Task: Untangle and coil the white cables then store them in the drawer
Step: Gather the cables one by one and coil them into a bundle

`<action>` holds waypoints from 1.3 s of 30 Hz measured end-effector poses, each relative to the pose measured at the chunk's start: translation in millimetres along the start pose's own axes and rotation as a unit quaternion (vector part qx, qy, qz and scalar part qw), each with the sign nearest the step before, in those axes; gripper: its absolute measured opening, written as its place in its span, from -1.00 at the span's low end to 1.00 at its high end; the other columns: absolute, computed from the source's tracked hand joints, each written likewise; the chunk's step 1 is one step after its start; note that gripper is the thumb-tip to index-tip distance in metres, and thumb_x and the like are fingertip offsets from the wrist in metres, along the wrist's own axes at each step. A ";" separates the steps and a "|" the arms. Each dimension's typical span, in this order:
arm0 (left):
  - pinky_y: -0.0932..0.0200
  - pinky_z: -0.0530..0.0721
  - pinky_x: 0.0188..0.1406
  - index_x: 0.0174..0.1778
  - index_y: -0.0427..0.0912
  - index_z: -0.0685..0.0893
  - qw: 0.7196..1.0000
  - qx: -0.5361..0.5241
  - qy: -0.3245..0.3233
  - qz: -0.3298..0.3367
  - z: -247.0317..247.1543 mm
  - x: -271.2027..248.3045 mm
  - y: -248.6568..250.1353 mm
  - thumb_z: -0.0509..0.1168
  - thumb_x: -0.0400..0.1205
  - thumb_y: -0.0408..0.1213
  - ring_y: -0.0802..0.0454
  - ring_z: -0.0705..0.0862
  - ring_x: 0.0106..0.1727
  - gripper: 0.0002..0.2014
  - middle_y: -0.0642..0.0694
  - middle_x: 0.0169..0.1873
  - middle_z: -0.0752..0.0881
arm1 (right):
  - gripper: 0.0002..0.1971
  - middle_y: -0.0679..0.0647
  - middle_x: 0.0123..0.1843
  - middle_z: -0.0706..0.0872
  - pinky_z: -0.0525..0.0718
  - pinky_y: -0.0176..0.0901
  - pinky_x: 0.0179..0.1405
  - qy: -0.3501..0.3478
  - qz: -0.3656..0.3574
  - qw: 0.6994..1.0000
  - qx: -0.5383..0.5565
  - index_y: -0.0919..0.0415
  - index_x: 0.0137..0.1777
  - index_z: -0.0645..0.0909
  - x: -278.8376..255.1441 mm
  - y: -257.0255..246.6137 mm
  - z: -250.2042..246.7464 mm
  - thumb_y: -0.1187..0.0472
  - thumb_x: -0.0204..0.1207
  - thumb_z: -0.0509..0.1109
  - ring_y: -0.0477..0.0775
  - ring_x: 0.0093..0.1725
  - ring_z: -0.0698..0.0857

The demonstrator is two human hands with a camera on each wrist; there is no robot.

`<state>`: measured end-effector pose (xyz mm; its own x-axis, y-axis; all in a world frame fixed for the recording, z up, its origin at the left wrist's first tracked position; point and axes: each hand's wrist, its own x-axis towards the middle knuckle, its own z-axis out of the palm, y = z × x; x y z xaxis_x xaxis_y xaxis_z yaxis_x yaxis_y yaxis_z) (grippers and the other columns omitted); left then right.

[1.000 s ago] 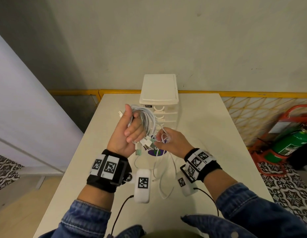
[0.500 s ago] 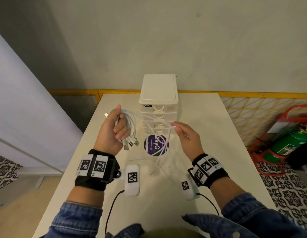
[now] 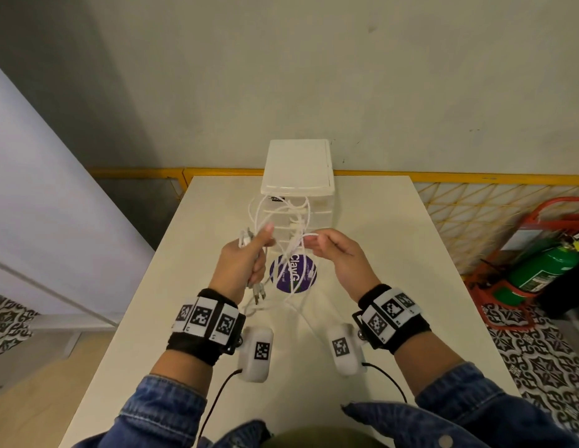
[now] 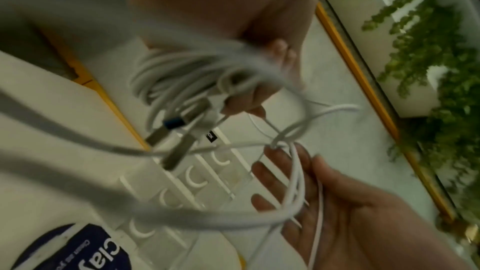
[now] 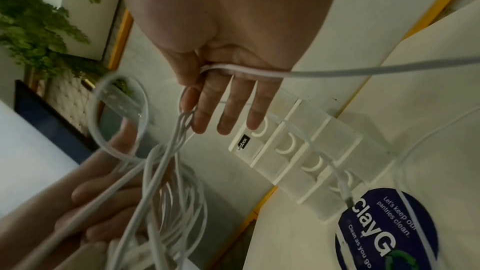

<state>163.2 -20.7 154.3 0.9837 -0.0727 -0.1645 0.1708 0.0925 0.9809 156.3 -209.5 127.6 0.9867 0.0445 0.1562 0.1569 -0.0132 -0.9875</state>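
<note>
My left hand (image 3: pixel 262 240) grips a bundle of white cables (image 3: pixel 254 221) in front of the white drawer unit (image 3: pixel 298 169), and metal plugs (image 3: pixel 258 293) hang below the fist. In the left wrist view the curled fingers (image 4: pixel 249 98) hold the coiled strands (image 4: pixel 168 73). My right hand (image 3: pixel 314 244) pinches one cable strand (image 3: pixel 309 235) between thumb and forefinger, close to the left hand. In the right wrist view another strand (image 5: pixel 233 69) crosses the palm while the other fingers (image 5: pixel 233 114) stay nearly straight. Loose loops trail down onto the table (image 3: pixel 395 253). All drawers (image 5: pixel 298 147) look closed.
A round purple ClayG sticker (image 3: pixel 293 273) lies on the table just in front of the drawer unit. A yellow rail (image 3: pixel 475 177) runs behind the table. A green fire extinguisher (image 3: pixel 540 270) stands on the floor to the right. The table's left edge drops to the floor.
Both hands have drawn together in front of the drawers. The left hand has turned so the plugs hang below it. The right hand now holds a strand up beside the bundle.
</note>
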 end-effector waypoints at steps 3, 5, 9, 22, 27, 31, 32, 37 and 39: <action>0.27 0.26 -0.70 -0.42 -0.29 0.54 0.998 0.070 -0.005 0.004 8.5 -3.3 -0.5 0.56 0.27 0.09 0.03 0.26 -0.73 -0.50 -0.04 -0.76 0.34 | -0.79 0.06 0.00 0.79 0.66 -0.32 0.04 -0.023 0.004 1.000 0.004 0.25 0.05 0.67 -1.5 0.4 7.0 0.24 0.65 0.20 -0.06 0.03 0.75; 0.28 0.28 -0.69 -0.46 -0.27 0.50 0.993 0.116 0.014 0.004 11.9 -3.5 -2.2 0.57 0.35 -0.09 0.02 0.29 -0.74 -0.59 -0.06 -0.78 0.38 | -0.80 0.08 -0.01 0.79 0.65 -0.32 0.06 -0.026 0.002 1.000 0.006 0.20 0.00 0.70 -2.0 -0.2 7.0 0.25 0.63 0.22 -0.04 0.02 0.74; 0.27 0.29 -0.69 -0.61 -0.20 0.42 0.992 0.115 0.050 -0.008 11.6 -0.1 -9.8 0.43 0.47 -0.30 0.01 0.30 -0.77 -0.61 -0.05 -0.81 0.39 | -0.79 0.08 -0.05 0.78 0.61 -0.44 -0.05 -0.028 0.020 0.999 -0.007 0.39 -0.03 0.68 -2.8 3.7 4.9 0.31 0.62 0.22 -0.14 -0.05 0.72; 0.34 0.25 -0.74 -0.35 -0.27 0.57 0.987 -0.105 0.118 -0.012 -34.5 12.4 -4.1 0.29 0.56 -0.40 0.08 0.26 -0.77 -0.84 -0.01 -0.75 0.35 | -0.76 0.05 -0.18 0.77 0.49 -0.23 -0.18 0.103 0.087 0.968 -0.213 0.06 -0.19 0.71 -9.6 44.4 -31.7 0.31 0.55 0.23 0.03 -0.21 0.63; 0.33 0.18 -0.75 -0.50 -0.20 0.59 0.995 -0.096 0.023 -0.010 -9.9 8.1 -7.8 0.28 0.58 -0.40 0.07 0.20 -0.79 -0.70 -0.02 -0.76 0.31 | -0.50 0.14 -0.22 0.80 0.60 0.01 0.05 -0.002 0.148 0.953 -0.263 0.24 -0.14 0.78 -4.6 26.8 -20.1 -0.18 0.53 0.21 0.11 -0.16 0.70; 0.35 0.15 -0.75 -0.34 -0.33 0.59 0.997 -0.062 -0.033 -0.008 5.9 3.0 -8.2 0.28 0.59 -0.38 0.09 0.18 -0.81 -0.81 -0.02 -0.80 0.29 | -0.67 0.03 -0.43 0.74 0.58 -0.37 -0.19 -0.049 0.136 0.950 -0.277 0.17 -0.01 0.76 -0.7 27.9 -8.3 -0.07 0.51 0.33 -0.23 -0.42 0.68; 0.36 0.16 -0.75 -0.34 -0.33 0.60 0.998 -0.054 -0.039 -0.008 6.2 2.5 -8.0 0.27 0.59 -0.38 0.09 0.18 -0.81 -0.81 -0.02 -0.80 0.29 | -0.78 -0.09 -0.47 0.69 0.50 -0.52 -0.29 -0.062 0.140 0.952 -0.264 0.12 0.03 0.76 -0.5 28.6 -7.5 0.06 0.52 0.35 -0.31 -0.49 0.64; 0.38 0.16 -0.76 -0.30 -0.35 0.63 0.995 -0.062 -0.077 -0.023 1.8 0.8 -7.4 0.26 0.61 -0.39 0.11 0.19 -0.82 -0.82 -0.02 -0.80 0.29 | -0.57 -0.06 -0.51 0.66 0.45 -0.32 -0.30 -0.045 0.178 0.954 -0.238 -0.02 -0.55 0.68 1.3 30.2 -1.6 -0.08 0.54 0.30 -0.33 -0.53 0.59; 0.35 0.16 -0.75 -0.41 -0.34 0.60 0.992 -0.050 -0.108 -0.033 5.2 -1.6 -9.8 0.28 0.60 -0.39 0.10 0.19 -0.82 -0.75 -0.02 -0.81 0.30 | -0.55 0.08 -0.43 0.74 0.59 -0.17 -0.24 -0.035 0.176 0.952 -0.247 0.25 -0.40 0.70 3.5 35.9 0.7 -0.15 0.44 0.40 -0.09 -0.38 0.71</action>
<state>159.6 -26.7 145.4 0.9372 -0.2919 -0.1910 0.2493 0.1774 0.9520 165.4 -209.1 92.7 0.9794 0.0177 -0.2009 -0.1645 -0.5067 -0.8463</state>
